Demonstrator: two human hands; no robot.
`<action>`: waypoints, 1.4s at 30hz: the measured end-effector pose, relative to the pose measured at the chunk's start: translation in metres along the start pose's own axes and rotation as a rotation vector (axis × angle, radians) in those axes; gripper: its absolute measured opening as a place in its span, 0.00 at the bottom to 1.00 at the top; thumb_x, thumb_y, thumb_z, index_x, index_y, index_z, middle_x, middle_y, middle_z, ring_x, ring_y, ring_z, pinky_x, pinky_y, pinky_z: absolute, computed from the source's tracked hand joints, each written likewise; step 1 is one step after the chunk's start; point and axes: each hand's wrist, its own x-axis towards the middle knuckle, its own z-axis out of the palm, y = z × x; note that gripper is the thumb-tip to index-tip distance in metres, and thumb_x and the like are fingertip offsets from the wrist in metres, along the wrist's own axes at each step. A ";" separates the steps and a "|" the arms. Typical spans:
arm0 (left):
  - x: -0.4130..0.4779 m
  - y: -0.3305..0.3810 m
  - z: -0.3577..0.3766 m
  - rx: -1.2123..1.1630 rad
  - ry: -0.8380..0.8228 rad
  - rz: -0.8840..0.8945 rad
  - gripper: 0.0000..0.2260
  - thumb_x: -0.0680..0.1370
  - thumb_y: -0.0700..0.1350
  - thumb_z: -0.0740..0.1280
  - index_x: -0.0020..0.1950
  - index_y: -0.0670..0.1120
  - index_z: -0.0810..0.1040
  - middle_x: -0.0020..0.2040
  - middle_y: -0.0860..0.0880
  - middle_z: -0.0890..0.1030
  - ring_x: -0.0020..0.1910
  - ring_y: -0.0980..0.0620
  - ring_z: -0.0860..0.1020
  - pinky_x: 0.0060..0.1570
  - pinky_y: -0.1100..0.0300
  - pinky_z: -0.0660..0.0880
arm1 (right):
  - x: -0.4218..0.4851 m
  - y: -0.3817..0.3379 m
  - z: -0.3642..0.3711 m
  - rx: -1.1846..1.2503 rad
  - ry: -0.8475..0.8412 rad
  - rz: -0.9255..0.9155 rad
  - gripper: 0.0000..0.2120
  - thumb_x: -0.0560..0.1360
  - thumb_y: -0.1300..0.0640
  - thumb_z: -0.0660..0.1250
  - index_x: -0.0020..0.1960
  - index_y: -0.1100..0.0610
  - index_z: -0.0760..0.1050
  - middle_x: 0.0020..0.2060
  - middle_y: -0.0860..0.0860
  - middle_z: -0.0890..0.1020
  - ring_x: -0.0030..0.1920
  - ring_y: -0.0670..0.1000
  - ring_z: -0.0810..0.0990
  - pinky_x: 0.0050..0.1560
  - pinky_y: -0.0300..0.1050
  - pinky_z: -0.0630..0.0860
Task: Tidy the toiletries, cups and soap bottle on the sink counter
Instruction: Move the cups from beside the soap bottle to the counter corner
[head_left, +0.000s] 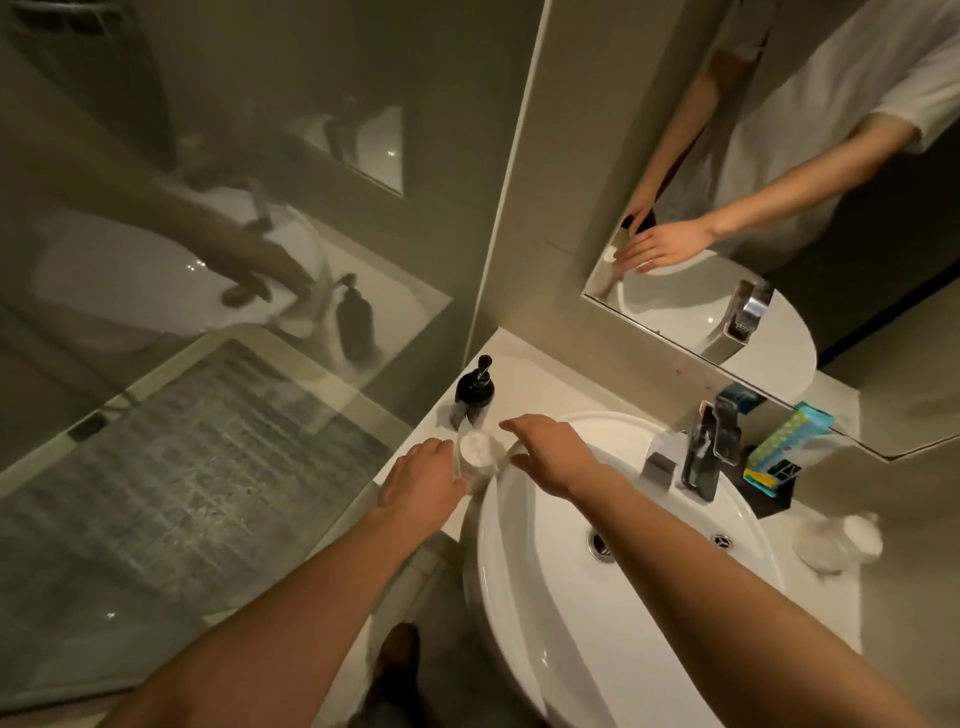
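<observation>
A clear glass cup (477, 456) with a white cover stands on the white counter (540, 384) left of the basin. My left hand (423, 483) grips the cup from its left side. My right hand (550, 452) hovers over the basin rim just right of the cup, fingers straight and spread; whether they touch the cup is unclear. A black pump soap bottle (474, 391) stands upright right behind the cup. A second clear cup (831, 540) with a white cover sits on the counter at the right. A teal toiletries pack (784, 447) leans in a black tray (769, 496).
The white basin (519, 587) fills the middle of the counter, with a chrome faucet (706, 457) at its back. A mirror (727, 260) hangs above. A glass shower partition (182, 467) borders the counter on the left. The wall corner is close behind the soap bottle.
</observation>
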 end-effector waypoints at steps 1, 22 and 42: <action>0.005 -0.001 0.002 -0.001 -0.009 0.000 0.15 0.79 0.55 0.67 0.58 0.45 0.74 0.58 0.46 0.78 0.57 0.45 0.76 0.54 0.51 0.73 | 0.007 0.000 -0.001 -0.016 -0.023 -0.013 0.25 0.79 0.53 0.68 0.75 0.53 0.68 0.69 0.53 0.76 0.69 0.57 0.74 0.67 0.51 0.72; 0.051 -0.030 -0.011 -0.049 -0.085 0.059 0.14 0.77 0.51 0.72 0.61 0.49 0.77 0.53 0.49 0.81 0.50 0.46 0.80 0.42 0.55 0.72 | 0.040 -0.025 0.013 0.288 -0.114 0.064 0.26 0.76 0.49 0.72 0.73 0.48 0.71 0.66 0.51 0.81 0.62 0.57 0.79 0.65 0.55 0.74; -0.065 0.156 -0.069 0.127 -0.053 0.589 0.17 0.79 0.58 0.68 0.65 0.56 0.76 0.57 0.52 0.82 0.54 0.48 0.79 0.49 0.51 0.76 | -0.217 0.034 -0.044 0.576 0.355 0.179 0.22 0.74 0.52 0.75 0.67 0.47 0.76 0.58 0.44 0.83 0.56 0.44 0.80 0.60 0.50 0.78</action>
